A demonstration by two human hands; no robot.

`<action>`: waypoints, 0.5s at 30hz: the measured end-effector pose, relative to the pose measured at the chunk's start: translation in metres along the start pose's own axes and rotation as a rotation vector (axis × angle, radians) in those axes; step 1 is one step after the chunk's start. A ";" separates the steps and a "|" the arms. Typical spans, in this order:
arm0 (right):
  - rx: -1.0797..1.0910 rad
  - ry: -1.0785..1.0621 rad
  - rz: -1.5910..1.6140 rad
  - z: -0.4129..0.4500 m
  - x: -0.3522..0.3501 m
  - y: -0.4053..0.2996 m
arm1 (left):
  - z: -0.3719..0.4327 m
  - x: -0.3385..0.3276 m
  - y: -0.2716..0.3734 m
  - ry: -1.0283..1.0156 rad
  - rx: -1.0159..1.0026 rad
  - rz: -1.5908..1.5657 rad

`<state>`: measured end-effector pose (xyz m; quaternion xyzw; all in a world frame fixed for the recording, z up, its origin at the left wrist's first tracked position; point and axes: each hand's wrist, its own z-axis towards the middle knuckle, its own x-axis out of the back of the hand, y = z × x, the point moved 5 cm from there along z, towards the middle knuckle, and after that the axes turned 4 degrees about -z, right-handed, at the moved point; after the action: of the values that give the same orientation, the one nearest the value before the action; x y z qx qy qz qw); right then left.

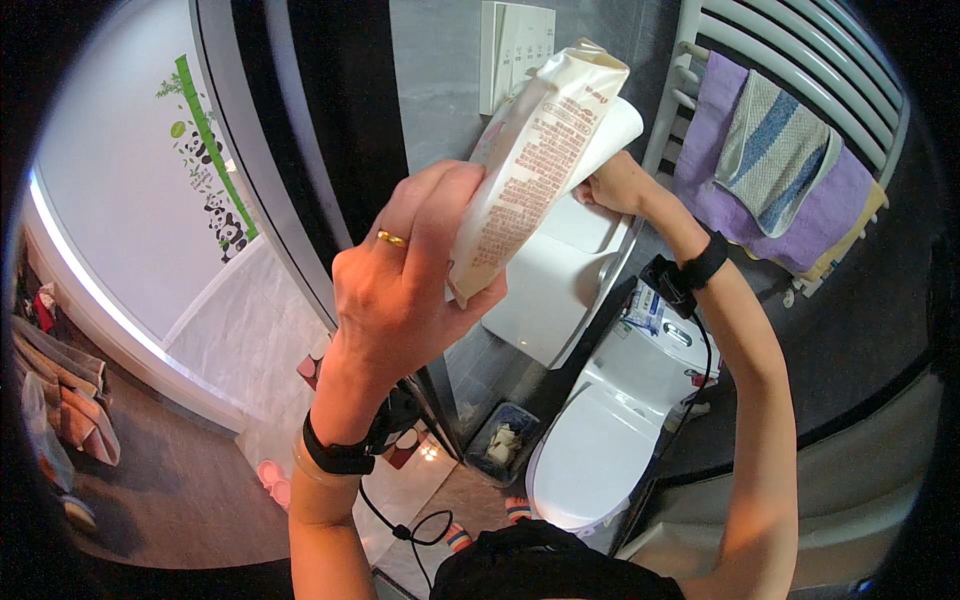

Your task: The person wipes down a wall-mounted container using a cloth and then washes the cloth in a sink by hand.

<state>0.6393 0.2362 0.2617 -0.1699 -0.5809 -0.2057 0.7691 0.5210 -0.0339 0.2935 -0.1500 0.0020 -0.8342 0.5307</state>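
My left hand [409, 262], with a gold ring on it, grips a soft plastic package [536, 180] printed with brown writing. The package is held upright at a slant. A white roll-like piece [611, 135], perhaps paper, shows along its right side; whether it is inside or behind the package is unclear. My right hand [619, 184] is bent at the upper part of a white wall-mounted box [544, 289], just behind the package. Its fingers are curled and partly hidden, so I cannot tell what they hold. Both wrists wear black straps.
Below the box stands a white toilet [596, 457] with a small packet [643, 309] on its tank. Beside it is a waste bin [502, 442] with crumpled paper. A towel rack [810, 52] carries a purple towel [712, 165]. A white switch panel [517, 52] is above. Black cables hang from my wrists.
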 end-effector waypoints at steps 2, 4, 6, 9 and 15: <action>-0.007 0.021 -0.031 -0.004 -0.001 -0.009 | 0.000 -0.001 -0.001 0.014 0.002 -0.013; 0.021 0.035 -0.080 -0.007 0.003 -0.024 | -0.001 0.000 -0.002 0.012 0.008 -0.029; 0.029 0.033 -0.052 -0.012 0.006 -0.034 | -0.002 0.001 -0.003 0.010 0.015 -0.043; 0.025 -0.007 -0.011 -0.018 0.010 -0.047 | -0.002 0.002 -0.001 0.001 0.041 -0.053; -0.018 0.032 0.134 -0.033 0.022 -0.060 | -0.002 0.001 -0.003 -0.036 0.088 -0.076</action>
<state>0.6408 0.1659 0.2750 -0.2119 -0.5539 -0.1616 0.7888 0.5179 -0.0337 0.2924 -0.1413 -0.0500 -0.8503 0.5045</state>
